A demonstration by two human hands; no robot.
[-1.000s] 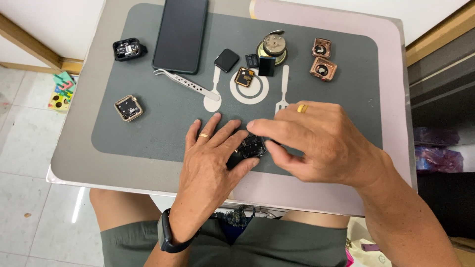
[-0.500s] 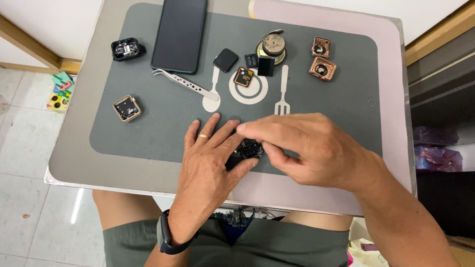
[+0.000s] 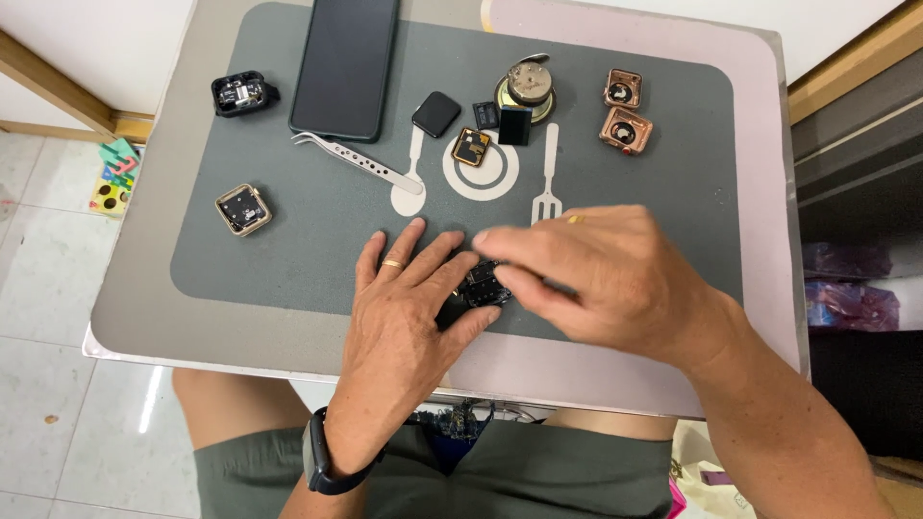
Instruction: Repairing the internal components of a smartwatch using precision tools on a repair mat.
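Pinching a small black watch body (image 3: 478, 285) — innards exposed, dark and glinting — both hands (image 3: 500, 288) grasp it.

black phone (image 3: 345, 65), steel tweezers (image 3: 358, 162), grey mat (image 3: 288, 250), two copper watch cases (image 3: 623, 111)

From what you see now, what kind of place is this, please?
Probably a home repair spot for small electronics, not a proper workshop. Both hands work on a small black device over a grey placemat; tweezers and opened watch casings lie around, above a tiled floor.
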